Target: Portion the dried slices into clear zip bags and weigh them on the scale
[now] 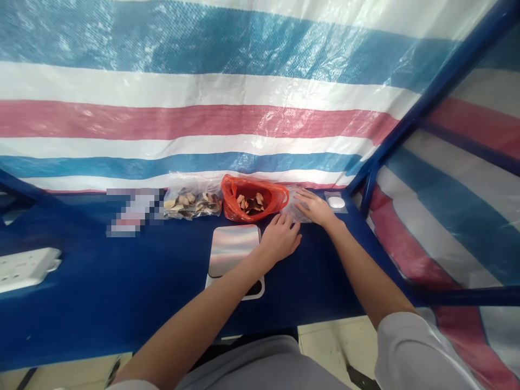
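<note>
The right hand (pixel 313 210) lies open and flat on a clear plastic bag (pixel 295 212), lightly pinning it, while the left hand (pixel 280 237), apart and gripping nothing, rests just nearer, beside a metal-topped scale (pixel 234 250) and an orange-red plastic bag (pixel 271 197).

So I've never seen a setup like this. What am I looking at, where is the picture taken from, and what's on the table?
This is one view from a camera worn on a person's head, looking forward and down, so these bare hands are the person's own. The right hand rests on a clear plastic bag. The open left hand lies beside it. Neither lifts anything. The blue table also bears an orange-red plastic bag of brown pieces, a clear bag of pale brown pieces and a square shiny metal plate. A striped plastic tarp hangs behind.
</note>
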A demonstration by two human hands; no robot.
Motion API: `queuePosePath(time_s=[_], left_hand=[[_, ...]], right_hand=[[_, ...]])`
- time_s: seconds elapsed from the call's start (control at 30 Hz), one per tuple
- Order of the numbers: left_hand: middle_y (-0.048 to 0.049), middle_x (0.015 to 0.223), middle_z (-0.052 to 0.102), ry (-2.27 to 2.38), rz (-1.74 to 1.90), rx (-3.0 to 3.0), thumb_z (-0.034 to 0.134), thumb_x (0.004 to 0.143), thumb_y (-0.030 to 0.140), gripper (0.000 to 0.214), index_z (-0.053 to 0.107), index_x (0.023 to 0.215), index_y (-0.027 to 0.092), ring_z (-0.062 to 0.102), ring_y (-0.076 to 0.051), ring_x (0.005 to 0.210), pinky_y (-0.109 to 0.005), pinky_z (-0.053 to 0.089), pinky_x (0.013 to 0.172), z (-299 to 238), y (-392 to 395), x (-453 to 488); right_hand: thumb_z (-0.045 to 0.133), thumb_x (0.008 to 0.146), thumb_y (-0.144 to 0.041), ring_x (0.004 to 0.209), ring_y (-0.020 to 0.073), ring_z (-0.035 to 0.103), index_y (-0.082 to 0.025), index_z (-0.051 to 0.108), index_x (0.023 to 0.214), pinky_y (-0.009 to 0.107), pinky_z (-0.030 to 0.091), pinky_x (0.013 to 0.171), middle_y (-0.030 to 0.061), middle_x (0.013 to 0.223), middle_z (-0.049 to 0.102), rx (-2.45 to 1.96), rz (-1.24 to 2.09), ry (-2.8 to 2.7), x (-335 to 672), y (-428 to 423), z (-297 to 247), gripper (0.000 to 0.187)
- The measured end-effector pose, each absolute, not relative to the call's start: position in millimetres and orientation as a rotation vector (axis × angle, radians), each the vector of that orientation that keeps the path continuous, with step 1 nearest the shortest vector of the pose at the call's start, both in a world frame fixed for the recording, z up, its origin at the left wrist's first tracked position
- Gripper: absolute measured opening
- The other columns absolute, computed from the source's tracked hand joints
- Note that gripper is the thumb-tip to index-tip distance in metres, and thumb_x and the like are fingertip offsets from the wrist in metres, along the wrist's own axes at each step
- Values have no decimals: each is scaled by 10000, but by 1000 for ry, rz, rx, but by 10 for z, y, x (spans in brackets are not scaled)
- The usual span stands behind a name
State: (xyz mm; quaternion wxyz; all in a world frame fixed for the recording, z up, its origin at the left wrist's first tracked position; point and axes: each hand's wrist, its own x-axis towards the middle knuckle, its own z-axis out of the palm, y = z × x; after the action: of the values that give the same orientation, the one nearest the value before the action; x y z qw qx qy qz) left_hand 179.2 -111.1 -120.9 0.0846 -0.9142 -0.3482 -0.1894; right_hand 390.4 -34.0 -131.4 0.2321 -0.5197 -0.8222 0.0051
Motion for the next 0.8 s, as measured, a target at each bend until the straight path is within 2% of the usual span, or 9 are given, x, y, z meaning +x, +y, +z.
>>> queuePosePath(time_s=[0.2,0.47,0.63,0.8], left_hand=[[-141,1238,718,-1090,-830,-2634,501,1003,334,332,687,1208,150,644,-312,1213,-459,509,1048,-1040,-1278,1392],[-121,1264,720,-1297,-1025,-2547,412,1040,340,394,685,1261,163,628,-289,1243,-458,471,1112,-942,-1386,547],[-146,1310,695,-1566,-977,-2479,333,1044,386,479,702,1248,159,608,-310,1274,-496,448,1126,-1152,-1275,-114],[-189,1439,605,-1748,-782,-2432,339,1027,380,507,667,1320,130,529,-354,1380,-569,386,1169,-1351,-1218,-471]], right_hand=[[547,991,-370,1358,286,581,-224,739,1242,467,479,1164,91,1418,646,-1479,62,-2116,3688,-762,-1376,348],[521,1010,-368,1389,280,552,-229,718,1284,471,451,1183,85,1407,654,-1625,119,-1984,3102,-1172,-1433,365],[541,1003,-343,1390,303,549,-225,720,1276,501,436,1189,93,1426,639,-1641,50,-2053,2942,-1220,-1505,347],[540,1002,-335,1393,328,541,-204,707,1299,531,411,1201,111,1451,616,-1642,-19,-2124,2911,-1236,-1597,365]])
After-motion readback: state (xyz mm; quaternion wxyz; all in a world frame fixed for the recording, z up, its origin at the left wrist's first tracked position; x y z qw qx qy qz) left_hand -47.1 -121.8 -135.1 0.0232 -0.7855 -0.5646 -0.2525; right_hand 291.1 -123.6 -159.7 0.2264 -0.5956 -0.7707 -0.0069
